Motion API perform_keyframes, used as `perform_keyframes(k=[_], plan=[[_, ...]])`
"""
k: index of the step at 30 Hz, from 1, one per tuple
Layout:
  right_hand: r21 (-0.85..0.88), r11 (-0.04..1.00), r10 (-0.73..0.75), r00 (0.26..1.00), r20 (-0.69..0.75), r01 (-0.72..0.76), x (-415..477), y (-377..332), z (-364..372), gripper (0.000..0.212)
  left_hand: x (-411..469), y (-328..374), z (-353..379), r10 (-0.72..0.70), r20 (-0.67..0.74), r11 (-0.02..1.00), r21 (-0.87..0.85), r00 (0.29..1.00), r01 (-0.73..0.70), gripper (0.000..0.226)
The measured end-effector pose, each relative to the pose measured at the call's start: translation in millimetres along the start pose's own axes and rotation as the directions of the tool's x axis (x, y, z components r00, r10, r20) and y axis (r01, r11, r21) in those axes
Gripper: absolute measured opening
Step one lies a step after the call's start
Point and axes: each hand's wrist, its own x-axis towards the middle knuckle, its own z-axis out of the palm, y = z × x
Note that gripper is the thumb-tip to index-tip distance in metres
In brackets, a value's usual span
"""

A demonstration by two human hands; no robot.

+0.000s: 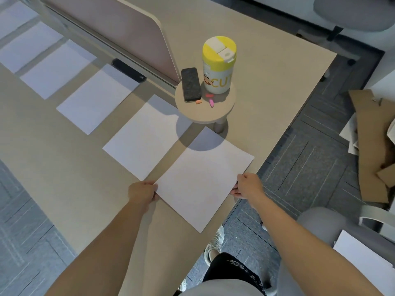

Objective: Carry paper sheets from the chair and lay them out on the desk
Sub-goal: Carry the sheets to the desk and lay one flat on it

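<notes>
The sheet (pixel 203 178) rests at the desk's (pixel 64 167) near corner, its 3 o'clock side close to the edge. If nudged there, the thin, limp paper could slide off the smooth beige top. The left hand (pixel 142 192) pinches its 9 o'clock corner and the right hand (pixel 248 185) its 3 o'clock corner. Flat white laid sheets (pixel 139 142) run toward 10 o'clock, and the grey padded chair (pixel 316 223) at 4 o'clock holds more.

desk (pixel 64 167), paper sheets (pixel 145 137), small round stand (pixel 205 110)
</notes>
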Motion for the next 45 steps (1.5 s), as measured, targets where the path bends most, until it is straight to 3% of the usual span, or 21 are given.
perform_keyframes(k=[9,18,35,40,45], plan=[[-0.046,0.998,0.028,0.999,-0.020,-0.029,1,-6,0,0.023,13,0,1,-0.095,-0.042,0.995,0.017,0.995,0.095,0.018],[-0.039,0.998,0.056,0.998,-0.002,-0.056,6,-8,-1,0.021,8,0,5,-0.107,-0.077,0.994,-0.039,0.991,0.104,0.013],[-0.091,0.996,0.004,1.000,-0.001,-0.004,7,1,-6,0.024,-1,-4,3,-0.068,-0.001,0.997,0.024,0.998,0.068,0.013],[-0.054,0.997,0.055,0.998,-0.007,-0.056,5,-2,-8,0.021,-7,-3,2,-0.061,0.018,0.998,0.020,0.998,0.060,0.011],[-0.144,0.987,0.060,0.997,-0.048,-0.066,-4,-5,-27,0.032,-18,-4,-4,-0.026,0.075,0.997,0.071,0.997,0.020,0.017]])
